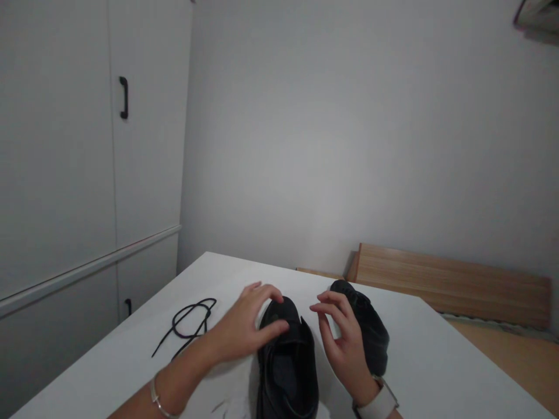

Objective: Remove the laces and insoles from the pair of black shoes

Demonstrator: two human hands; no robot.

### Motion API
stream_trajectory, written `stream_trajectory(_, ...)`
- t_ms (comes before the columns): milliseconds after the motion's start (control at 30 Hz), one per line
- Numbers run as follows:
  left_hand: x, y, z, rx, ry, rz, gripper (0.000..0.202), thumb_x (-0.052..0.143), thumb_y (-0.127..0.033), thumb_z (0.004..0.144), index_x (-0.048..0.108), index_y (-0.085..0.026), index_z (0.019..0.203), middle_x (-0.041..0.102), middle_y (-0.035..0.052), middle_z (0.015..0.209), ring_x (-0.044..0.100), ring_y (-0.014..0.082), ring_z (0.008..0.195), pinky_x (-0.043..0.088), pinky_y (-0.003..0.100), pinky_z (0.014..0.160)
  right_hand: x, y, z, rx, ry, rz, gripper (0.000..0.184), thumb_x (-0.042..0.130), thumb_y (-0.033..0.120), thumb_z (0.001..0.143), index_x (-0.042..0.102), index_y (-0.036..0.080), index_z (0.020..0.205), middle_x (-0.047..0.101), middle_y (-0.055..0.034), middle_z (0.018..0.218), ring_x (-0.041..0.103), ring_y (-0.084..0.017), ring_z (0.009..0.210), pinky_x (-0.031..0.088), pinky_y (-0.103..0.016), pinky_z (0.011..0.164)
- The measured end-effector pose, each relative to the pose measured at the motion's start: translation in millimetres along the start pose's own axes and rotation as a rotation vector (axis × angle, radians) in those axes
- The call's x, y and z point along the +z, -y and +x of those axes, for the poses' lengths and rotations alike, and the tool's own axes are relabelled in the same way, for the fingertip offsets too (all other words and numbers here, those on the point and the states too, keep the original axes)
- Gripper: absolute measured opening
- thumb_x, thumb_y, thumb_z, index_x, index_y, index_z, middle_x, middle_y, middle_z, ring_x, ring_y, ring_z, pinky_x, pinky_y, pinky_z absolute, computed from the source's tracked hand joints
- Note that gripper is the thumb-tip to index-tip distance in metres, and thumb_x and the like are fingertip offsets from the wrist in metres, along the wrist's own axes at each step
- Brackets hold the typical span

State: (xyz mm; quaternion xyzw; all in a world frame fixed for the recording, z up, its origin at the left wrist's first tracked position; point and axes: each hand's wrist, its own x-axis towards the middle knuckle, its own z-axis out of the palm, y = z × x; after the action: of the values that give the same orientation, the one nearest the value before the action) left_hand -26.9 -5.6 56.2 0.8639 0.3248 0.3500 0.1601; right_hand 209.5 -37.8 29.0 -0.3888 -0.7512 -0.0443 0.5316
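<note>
A black shoe (312, 355) rests on the white table in front of me, toe pointing away, its opening facing up. My left hand (251, 320) is open over the shoe's toe area, thumb and fingers apart; whether it touches the shoe I cannot tell. To the right of the shoe, my right hand (343, 337) hovers open with bent, spread fingers and nothing in them. Behind that hand lies a second black shoe (373, 331), partly hidden by it. A black shoelace (188, 336) lies loosely looped left of my left hand, its near end hidden by my forearm.
The white table (419, 331) narrows toward a grey wall (327, 145). White cabinets (148, 151) with black handles stand along the left. Beyond the table's right edge is a wooden bed frame with a headboard (454, 285). Something pale lies under the near shoe.
</note>
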Motion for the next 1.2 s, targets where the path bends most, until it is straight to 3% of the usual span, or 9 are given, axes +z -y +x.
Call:
stream_trajectory(67,16.0,-15,-2,-0.011,0.101,-0.121,0.048,0.073,-0.035,0.075,0.051,-0.023,0.116,0.059,0.0069,0.119,0.052,0.0266,0.112,0.037,0.042,0.104,0,0,1,0.03,0.035,0.032,0.02,0.047,0.014,0.094,0.063,0.024,0.102,0.054,-0.0059,0.108,0.053,-0.021,0.105,0.041,-0.036,0.091)
stream_trajectory(133,30.2,-18,-5,-0.036,0.142,-0.149,0.053,0.073,-0.018,0.067,0.052,-0.022,0.116,0.057,0.0076,0.12,0.051,0.0274,0.11,0.041,0.04,0.099,1,1,2,0.08,0.08,0.089,0.017,0.047,0.017,0.096,0.06,0.023,0.104,0.055,-0.0048,0.103,0.054,-0.02,0.099,0.042,-0.034,0.087)
stream_trajectory(267,48.9,-7,-5,-0.121,-0.009,-0.228,0.046,0.058,-0.003,0.062,0.059,-0.02,0.104,0.062,0.0063,0.108,0.056,0.024,0.101,0.044,0.034,0.091,4,4,4,0.191,0.171,0.193,0.011,0.05,0.024,0.097,0.055,0.022,0.106,0.056,-0.0024,0.094,0.054,-0.018,0.086,0.044,-0.031,0.078)
stream_trajectory(433,53.9,0,3,-0.275,-0.143,-0.435,0.021,0.068,-0.018,0.07,0.07,-0.019,0.091,0.072,0.0053,0.094,0.065,0.0236,0.092,0.047,0.032,0.087,5,9,7,0.211,0.215,0.226,0.007,0.049,0.025,0.096,0.052,0.021,0.101,0.054,-0.0015,0.09,0.053,-0.017,0.084,0.043,-0.03,0.077)
stream_trajectory(633,61.1,0,8,-0.354,-0.28,-0.567,0.019,0.065,-0.034,0.075,0.075,-0.017,0.077,0.075,0.0064,0.079,0.067,0.0252,0.081,0.047,0.033,0.078,-2,35,15,0.123,0.225,0.244,0.004,0.05,0.019,0.094,0.052,0.021,0.091,0.053,-0.0006,0.086,0.052,-0.016,0.081,0.042,-0.027,0.074)
stream_trajectory(800,69.7,2,5,-0.405,-0.383,-0.621,0.03,0.063,-0.042,0.077,0.072,-0.015,0.067,0.071,0.0051,0.069,0.063,0.0236,0.071,0.045,0.03,0.067,1,61,21,0.136,0.627,0.223,0.014,0.062,0.005,0.081,0.064,0.018,0.082,0.066,-0.0006,0.084,0.06,-0.013,0.079,0.046,-0.022,0.072)
stream_trajectory(933,70.6,-2,2,-0.44,-0.475,-0.612,0.032,0.064,-0.045,0.075,0.073,-0.015,0.069,0.071,0.0055,0.07,0.062,0.0238,0.072,0.045,0.031,0.069,9,76,29,0.222,0.959,-0.14,0.017,0.07,0.005,0.074,0.074,0.02,0.083,0.074,-0.0035,0.093,0.069,-0.019,0.085,0.051,-0.026,0.077)
stream_trajectory(1033,67.7,-8,0,-0.397,-0.508,-0.625,0.03,0.065,-0.044,0.076,0.074,-0.016,0.069,0.07,0.0059,0.072,0.062,0.0232,0.073,0.045,0.031,0.07,17,90,38,0.189,1.193,-0.402,0.023,0.075,0.013,0.072,0.077,0.016,0.094,0.075,-0.0126,0.101,0.071,-0.03,0.092,0.055,-0.034,0.08)
stream_trajectory(1200,63.1,-17,-5,-0.292,-0.548,-0.624,0.027,0.065,-0.039,0.08,0.072,-0.018,0.064,0.068,0.0051,0.071,0.06,0.0209,0.072,0.045,0.029,0.071,36,109,44,0.07,1.34,-0.652,0.032,0.048,-0.001,0.086,0.075,0.006,0.103,0.074,-0.0242,0.099,0.074,-0.031,0.088,0.057,-0.037,0.074)
